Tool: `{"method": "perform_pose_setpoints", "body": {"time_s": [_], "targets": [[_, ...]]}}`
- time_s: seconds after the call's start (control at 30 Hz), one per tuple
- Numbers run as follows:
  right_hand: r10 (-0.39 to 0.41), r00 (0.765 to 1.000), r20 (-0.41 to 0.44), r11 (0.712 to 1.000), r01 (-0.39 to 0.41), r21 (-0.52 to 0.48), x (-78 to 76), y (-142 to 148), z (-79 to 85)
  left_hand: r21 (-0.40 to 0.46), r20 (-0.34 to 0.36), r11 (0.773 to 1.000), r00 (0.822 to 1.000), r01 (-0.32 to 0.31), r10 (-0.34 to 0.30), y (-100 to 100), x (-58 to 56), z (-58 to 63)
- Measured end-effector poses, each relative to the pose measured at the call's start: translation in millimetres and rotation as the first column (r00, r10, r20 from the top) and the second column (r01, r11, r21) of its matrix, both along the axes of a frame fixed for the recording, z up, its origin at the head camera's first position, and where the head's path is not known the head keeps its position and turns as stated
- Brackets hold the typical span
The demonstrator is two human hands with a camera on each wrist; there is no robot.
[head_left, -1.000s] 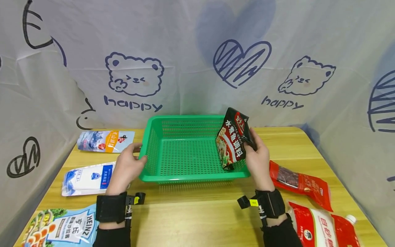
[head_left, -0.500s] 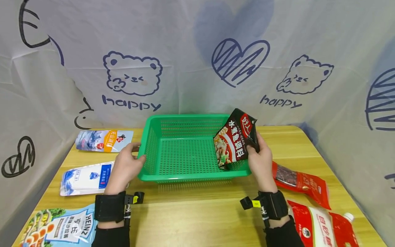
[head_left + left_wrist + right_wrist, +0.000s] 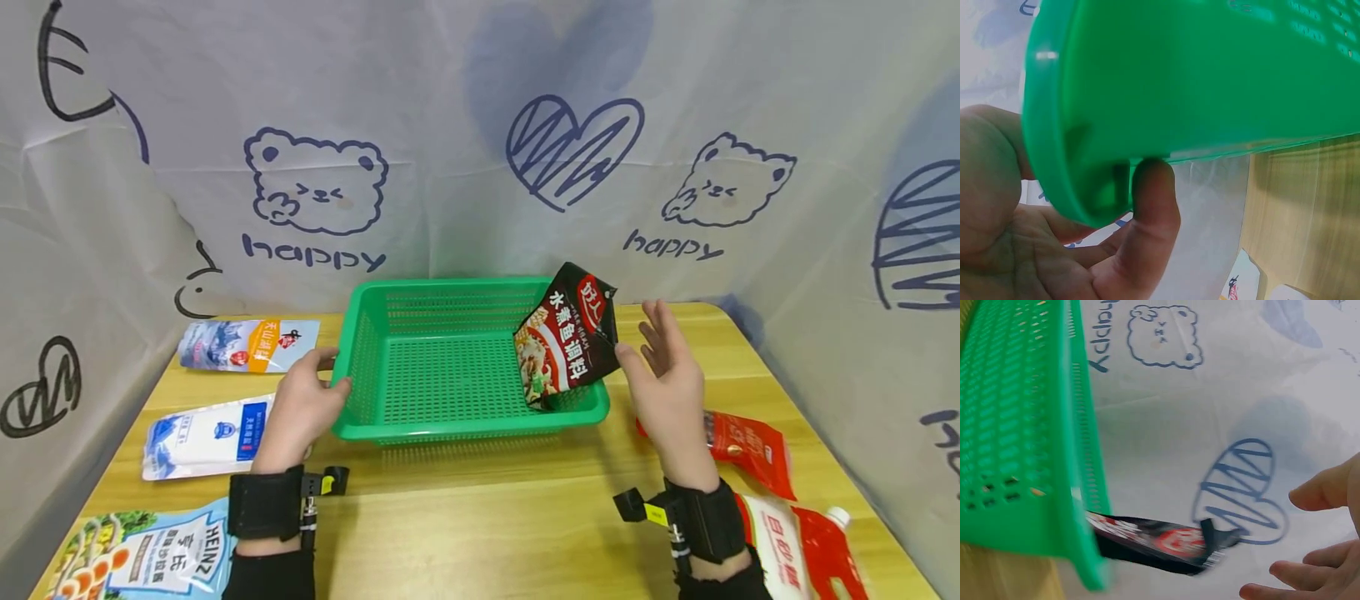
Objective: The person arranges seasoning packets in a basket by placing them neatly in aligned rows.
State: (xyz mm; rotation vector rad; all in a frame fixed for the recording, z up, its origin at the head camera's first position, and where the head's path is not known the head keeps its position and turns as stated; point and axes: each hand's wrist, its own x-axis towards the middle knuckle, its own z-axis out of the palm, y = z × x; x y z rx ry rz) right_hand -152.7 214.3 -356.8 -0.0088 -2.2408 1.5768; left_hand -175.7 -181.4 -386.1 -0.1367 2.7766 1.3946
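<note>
A green plastic basket (image 3: 442,367) stands at the back of the wooden table. My left hand (image 3: 303,408) grips its left rim; the left wrist view shows the thumb on one side of the rim and curled fingers (image 3: 1157,194) on the other. A black and red seasoning packet (image 3: 562,342) leans in the basket's right end, its top jutting over the rim. Just right of the packet is my right hand (image 3: 667,392), fingers spread and holding nothing. In the right wrist view a gap shows between the packet (image 3: 1160,540) and that hand's fingertips (image 3: 1260,591).
On the left lie an orange and blue pouch (image 3: 247,345), a white and blue pouch (image 3: 206,437) and a Heinz pouch (image 3: 150,554). To the right are a red packet (image 3: 750,450), partly behind my right hand, and a red and white bag with a capped spout (image 3: 802,542).
My right hand has let go of the seasoning packet and moved right, its fingers opening. The packet stays leaning in the basket. My left hand keeps its grip on the rim.
</note>
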Motion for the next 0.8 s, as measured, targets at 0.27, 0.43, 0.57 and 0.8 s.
{"method": "perform_pose_setpoints", "body": {"time_s": [0.27, 0.43, 0.57, 0.8], "targets": [[0.007, 1.0, -0.009, 0.98, -0.005, 0.198, 32.4, 27, 19.2, -0.023, -0.014, 1.0, 1.0, -0.002, 0.002, -1, -1.5, -1.8], [0.069, 0.998, -0.006, 0.928, -0.061, 0.368, 45.7, 54, 12.5, -0.017, -0.011, 1.0, 1.0, 0.002, -0.002, -1, -2.1, -2.4], [0.125, 0.992, 0.021, 0.868, -0.119, 0.483, 51.5, 80, 0.8, -0.007, -0.01, 1.0, 1.0, 0.0, 0.0, -2, -2.4, -1.7], [0.127, 0.95, 0.287, 0.733, -0.285, 0.618, 65.5, 120, -21.5, -0.001, -0.001, 1.0, 1.0, 0.002, -0.002, -1, -1.7, -0.6]]}}
